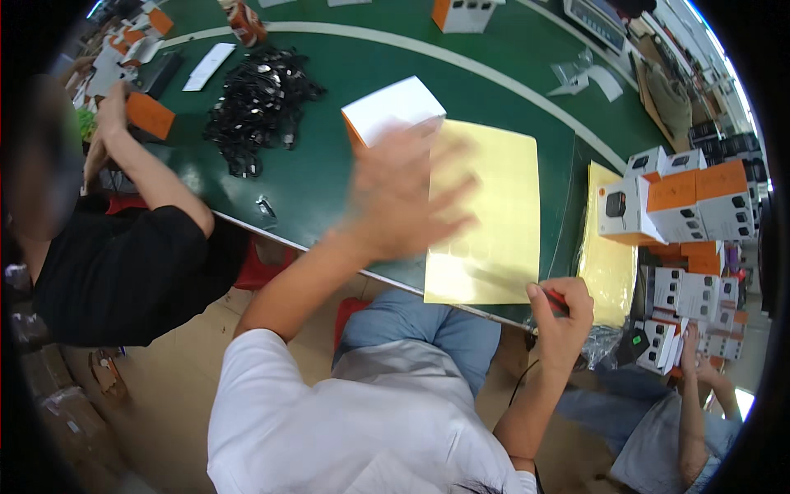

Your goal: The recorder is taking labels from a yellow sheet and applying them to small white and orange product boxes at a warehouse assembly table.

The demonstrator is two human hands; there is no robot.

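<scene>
I am looking down on a packing floor in a small-goods factory: a long green desk point(329, 185) carries a heap of black cables point(259, 103), yellow sticker sheets point(494, 214) and stacks of orange-and-white product boxes point(691, 206), while other seated workers point(115, 263) crowd the same line.

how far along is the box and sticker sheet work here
Done, by the look of it: boxes stacked at the right. In hand: the left hand, blurred and open, is over the white and orange box and yellow sheet; the right hand grips a small red-tipped tool. Left: hard to judge.
</scene>
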